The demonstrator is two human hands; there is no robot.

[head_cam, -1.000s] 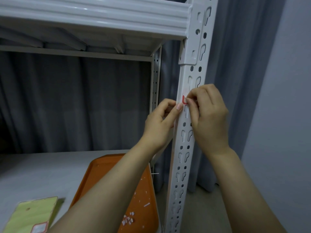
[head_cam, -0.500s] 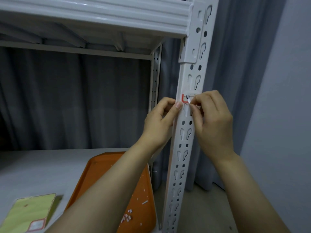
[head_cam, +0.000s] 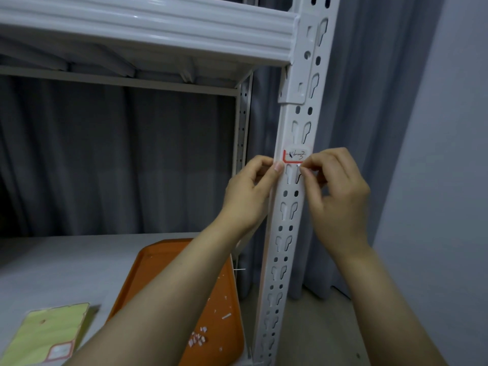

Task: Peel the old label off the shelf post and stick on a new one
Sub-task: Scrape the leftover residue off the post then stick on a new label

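Observation:
A white, red-bordered label (head_cam: 296,156) with black handwriting sticks on the front of the white perforated shelf post (head_cam: 286,233). Its lower right part is torn. My right hand (head_cam: 335,191) pinches a small white scrap of it at the label's lower right corner. My left hand (head_cam: 250,191) holds the post from the left, its thumb tip pressed on the post just below the label's left edge.
An orange tray (head_cam: 158,276) holding several small white paper scraps (head_cam: 197,339) lies on the grey lower shelf (head_cam: 52,268). A yellow-green label sheet (head_cam: 45,336) lies at the bottom left. A white shelf beam (head_cam: 145,25) runs overhead. Grey curtain hangs behind, with a wall at the right.
My right hand has moved down and to the right off the label, uncovering its handwriting and tearing a piece loose. My left hand has stayed on the post.

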